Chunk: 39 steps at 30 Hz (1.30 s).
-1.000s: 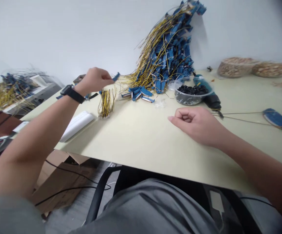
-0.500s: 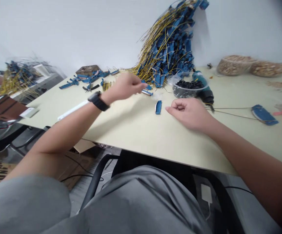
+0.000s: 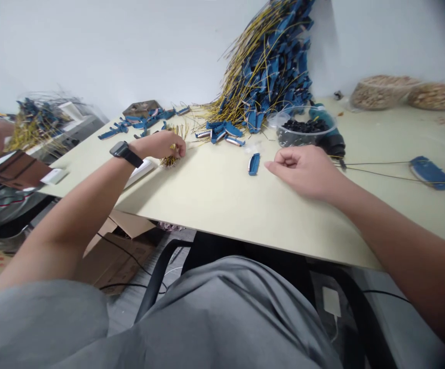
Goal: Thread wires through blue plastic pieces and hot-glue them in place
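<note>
A small blue piece [image 3: 254,164] lay alone on the bench [image 3: 222,205], just beside the thumb of the right hand [image 3: 305,171] but not touching it; no wire showed on it. The right hand rested with its grip curled together, nothing visible inside. The left hand [image 3: 164,145] was at a wire bundle [image 3: 169,161], fingertips over the strands; whether that grip was clamped on any I could not tell.

Farther out, a wired piece [image 3: 432,173] lay to the right, two strands running from it toward the right hand. Beyond, a tall heap [image 3: 272,72] of blue pieces and yellow and dark wires stood against the wall; many there seemed to have wires on already. The lone piece appeared not yet wired, and probably so did the loose pieces [image 3: 220,132] before the heap, though their detail was too small to be sure. A clear tub [image 3: 301,138] of black parts [image 3: 303,126] stood behind the right hand, beside a teal-and-black tool [image 3: 334,138].
</note>
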Each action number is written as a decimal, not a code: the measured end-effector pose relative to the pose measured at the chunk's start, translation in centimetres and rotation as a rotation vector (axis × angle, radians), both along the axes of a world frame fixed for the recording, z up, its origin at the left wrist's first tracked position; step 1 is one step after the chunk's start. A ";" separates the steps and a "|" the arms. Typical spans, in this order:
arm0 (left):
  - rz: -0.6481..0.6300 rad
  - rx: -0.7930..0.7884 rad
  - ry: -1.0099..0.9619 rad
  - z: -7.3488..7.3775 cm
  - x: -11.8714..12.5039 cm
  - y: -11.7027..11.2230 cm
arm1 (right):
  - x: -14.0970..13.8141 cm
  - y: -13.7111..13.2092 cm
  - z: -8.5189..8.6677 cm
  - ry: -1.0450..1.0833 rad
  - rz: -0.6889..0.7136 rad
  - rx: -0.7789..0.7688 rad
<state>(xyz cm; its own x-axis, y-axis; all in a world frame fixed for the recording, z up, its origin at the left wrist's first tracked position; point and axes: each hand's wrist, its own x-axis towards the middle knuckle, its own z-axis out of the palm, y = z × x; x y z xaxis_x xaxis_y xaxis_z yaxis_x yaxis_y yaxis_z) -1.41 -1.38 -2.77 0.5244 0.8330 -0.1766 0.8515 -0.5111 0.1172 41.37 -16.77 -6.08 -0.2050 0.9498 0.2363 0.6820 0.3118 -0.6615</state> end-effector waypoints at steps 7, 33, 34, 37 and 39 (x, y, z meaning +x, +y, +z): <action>-0.074 0.067 -0.114 -1.4 -0.5 1.2 | 0.5 0.5 -0.7 0.006 0.008 0.047; -0.436 0.114 -0.709 -6.9 15.7 -4.0 | 0.3 5.0 -4.0 -0.053 0.113 0.016; -0.420 0.099 -0.725 -7.0 15.8 -4.0 | 0.3 5.1 -4.1 -0.050 0.118 0.016; -0.364 0.044 -0.780 -7.4 16.1 -3.9 | 0.5 5.5 -4.1 -0.052 0.113 0.005; -0.322 0.006 -0.823 -7.6 16.3 -3.9 | 0.8 5.5 -3.9 -0.055 0.125 -0.008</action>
